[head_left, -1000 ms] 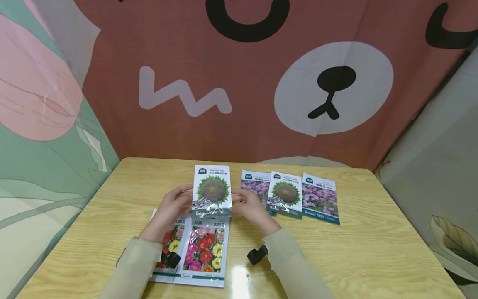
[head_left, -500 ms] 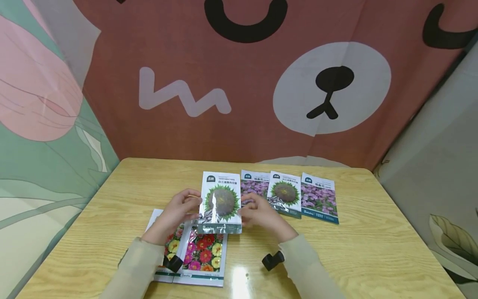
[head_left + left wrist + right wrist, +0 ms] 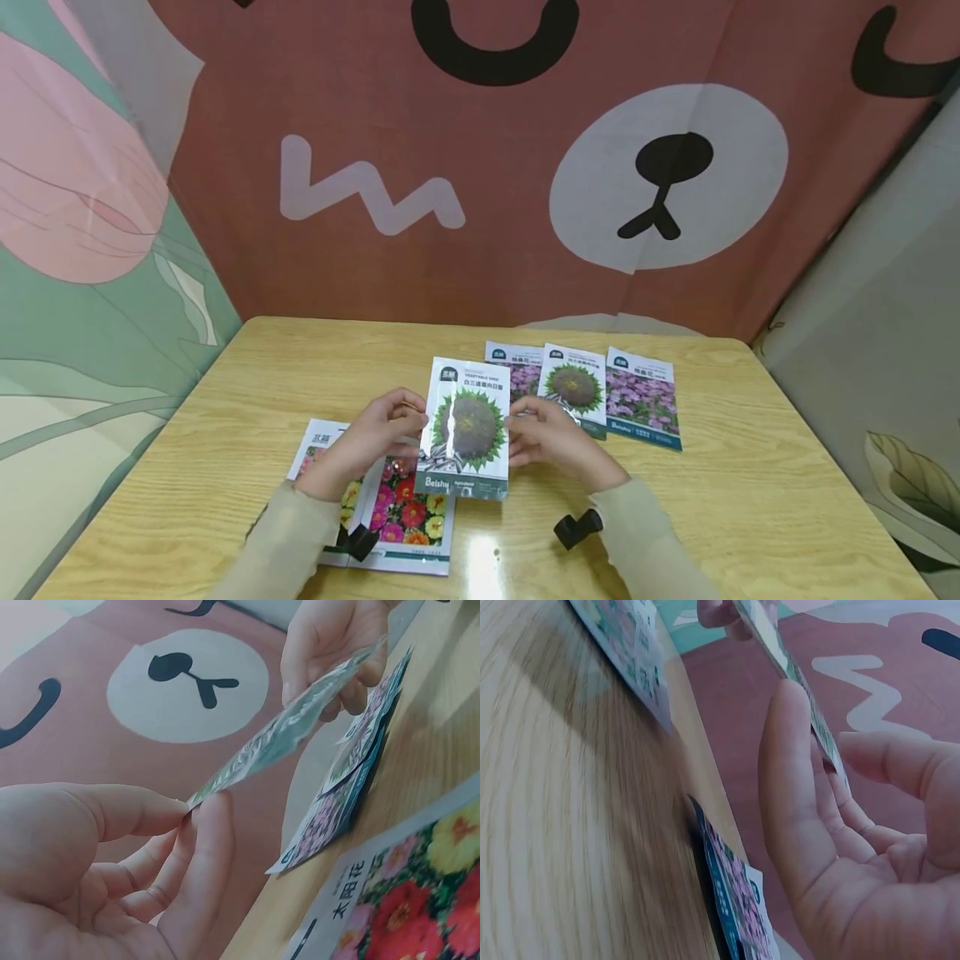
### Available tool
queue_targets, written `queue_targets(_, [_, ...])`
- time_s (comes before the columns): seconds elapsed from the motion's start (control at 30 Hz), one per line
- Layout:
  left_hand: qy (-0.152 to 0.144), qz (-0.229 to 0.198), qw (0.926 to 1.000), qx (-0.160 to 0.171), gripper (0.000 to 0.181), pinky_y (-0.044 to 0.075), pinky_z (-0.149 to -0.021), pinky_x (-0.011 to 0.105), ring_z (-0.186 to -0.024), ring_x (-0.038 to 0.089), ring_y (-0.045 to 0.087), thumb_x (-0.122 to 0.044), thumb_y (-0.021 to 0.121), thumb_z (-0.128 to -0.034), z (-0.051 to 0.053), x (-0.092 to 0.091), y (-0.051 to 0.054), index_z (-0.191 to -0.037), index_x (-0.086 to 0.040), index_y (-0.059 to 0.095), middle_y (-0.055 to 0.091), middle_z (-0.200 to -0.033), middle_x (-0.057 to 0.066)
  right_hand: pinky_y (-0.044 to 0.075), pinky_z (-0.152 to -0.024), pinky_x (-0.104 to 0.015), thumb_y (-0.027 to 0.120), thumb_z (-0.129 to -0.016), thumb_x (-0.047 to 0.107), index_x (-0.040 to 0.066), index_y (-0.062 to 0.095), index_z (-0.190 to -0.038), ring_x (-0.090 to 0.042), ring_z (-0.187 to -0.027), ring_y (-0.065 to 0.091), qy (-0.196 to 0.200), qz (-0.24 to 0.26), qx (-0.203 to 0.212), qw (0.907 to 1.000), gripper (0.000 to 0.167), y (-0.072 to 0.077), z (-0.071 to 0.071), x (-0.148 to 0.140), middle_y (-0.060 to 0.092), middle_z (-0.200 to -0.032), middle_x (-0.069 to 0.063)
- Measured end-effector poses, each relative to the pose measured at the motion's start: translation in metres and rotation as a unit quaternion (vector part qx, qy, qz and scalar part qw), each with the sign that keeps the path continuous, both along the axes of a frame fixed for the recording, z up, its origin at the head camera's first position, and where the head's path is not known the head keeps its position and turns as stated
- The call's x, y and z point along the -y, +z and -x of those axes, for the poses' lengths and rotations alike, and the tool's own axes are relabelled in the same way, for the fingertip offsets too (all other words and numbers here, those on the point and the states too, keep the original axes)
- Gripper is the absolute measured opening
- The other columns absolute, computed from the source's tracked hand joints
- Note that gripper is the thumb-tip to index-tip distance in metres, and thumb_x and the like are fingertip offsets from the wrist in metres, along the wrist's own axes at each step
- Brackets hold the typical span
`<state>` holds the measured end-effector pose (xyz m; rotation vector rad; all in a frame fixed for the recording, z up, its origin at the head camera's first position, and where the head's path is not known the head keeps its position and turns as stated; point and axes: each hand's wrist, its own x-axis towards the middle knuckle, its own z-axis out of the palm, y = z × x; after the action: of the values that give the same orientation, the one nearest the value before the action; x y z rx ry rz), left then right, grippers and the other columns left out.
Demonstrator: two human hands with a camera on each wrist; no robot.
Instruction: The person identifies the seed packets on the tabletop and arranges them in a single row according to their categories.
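A white and green sunflower seed packet (image 3: 467,425) is held up above the table, its printed front facing the head camera. My left hand (image 3: 369,442) pinches its left edge between thumb and fingers; the left wrist view shows the packet (image 3: 281,739) edge-on in that pinch. On the opposite edge my right hand (image 3: 564,442) holds it with thumb and fingers. Under and left of the held packet lie two packets with red, pink and yellow flowers, one (image 3: 411,533) partly covered by it, the other (image 3: 318,435) partly behind my left forearm.
At the back right of the wooden table (image 3: 735,500) three packets lie in a row: a purple-flower one (image 3: 525,377), a sunflower one (image 3: 574,385) overlapping it, and another purple-flower one (image 3: 642,400). A cloth with a bear face (image 3: 510,275) hangs behind the table.
Both hands have moved right and nearer the table's front edge with the sunflower packet. More of the two colourful flower packets' upper parts shows. The back row has stayed in place.
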<state>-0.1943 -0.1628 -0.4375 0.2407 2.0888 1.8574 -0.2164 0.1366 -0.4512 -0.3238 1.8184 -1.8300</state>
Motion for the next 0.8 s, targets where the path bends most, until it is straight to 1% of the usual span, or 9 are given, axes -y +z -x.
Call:
queue_targets(0.2, [-0.015,-0.002,0.9998,0.013,0.024,0.062,-0.071,0.035,-0.084,0.022,0.064,-0.013,0.059,-0.1026,-0.005,-0.009,0.0,-0.118,0.003,0.05,0.055,-0.1,0.012,0.062,-0.076,-0.043,0.059,-0.103,0.019,0.001,0.05,-0.113,-0.02,-0.074,0.067,-0.003,-0.002,0.011,0.9999,0.022,-0.002,-0.002,-0.01,0.063,-0.088,-0.012])
queue_targets(0.3, [-0.026,0.001,0.9995,0.019,0.022,0.061,-0.069,0.033,-0.082,0.021,0.063,-0.013,0.059,-0.1025,-0.007,-0.014,0.0,-0.116,0.003,0.051,0.055,-0.1,0.013,0.062,-0.074,-0.041,0.059,-0.103,0.019,0.002,0.052,-0.107,-0.019,-0.071,0.067,0.001,0.001,0.017,0.9998,0.019,-0.003,-0.003,-0.015,0.063,-0.086,-0.011])
queue_targets(0.47, [-0.043,0.012,0.9987,0.024,0.02,0.062,-0.069,0.036,-0.077,0.021,0.06,-0.011,0.059,-0.102,-0.011,-0.021,-0.003,-0.114,0.004,0.052,0.056,-0.096,0.012,0.062,-0.069,-0.037,0.059,-0.103,0.019,0.005,0.051,-0.093,-0.017,-0.066,0.068,0.029,0.004,0.03,0.9991,0.019,-0.005,-0.005,-0.022,0.063,-0.08,-0.009])
queue_targets(0.53, [-0.045,0.021,0.9984,0.026,0.019,0.062,-0.068,0.037,-0.077,0.021,0.061,-0.011,0.058,-0.1021,-0.012,-0.023,-0.005,-0.113,0.004,0.053,0.057,-0.095,0.012,0.062,-0.067,-0.036,0.059,-0.103,0.018,0.005,0.05,-0.089,-0.017,-0.064,0.069,0.045,0.002,0.033,0.9984,0.02,-0.006,-0.005,-0.025,0.064,-0.077,-0.008])
queue_targets(0.7, [-0.051,0.045,0.9971,0.033,0.016,0.062,-0.067,0.038,-0.076,0.021,0.065,-0.01,0.057,-0.1026,-0.015,-0.027,-0.012,-0.11,0.004,0.055,0.06,-0.091,0.013,0.062,-0.063,-0.034,0.06,-0.102,0.016,0.007,0.051,-0.085,-0.016,-0.063,0.071,0.078,-0.015,0.036,0.9962,0.021,-0.007,-0.005,-0.03,0.067,-0.073,-0.008])
queue_targets(0.8, [-0.06,0.054,0.9961,0.037,0.015,0.062,-0.066,0.037,-0.073,0.02,0.066,-0.01,0.057,-0.1028,-0.017,-0.029,-0.015,-0.109,0.004,0.056,0.062,-0.087,0.013,0.062,-0.062,-0.033,0.061,-0.101,0.016,0.006,0.053,-0.085,-0.017,-0.063,0.071,0.088,-0.029,0.048,0.9945,0.021,-0.008,-0.005,-0.032,0.068,-0.074,-0.009])
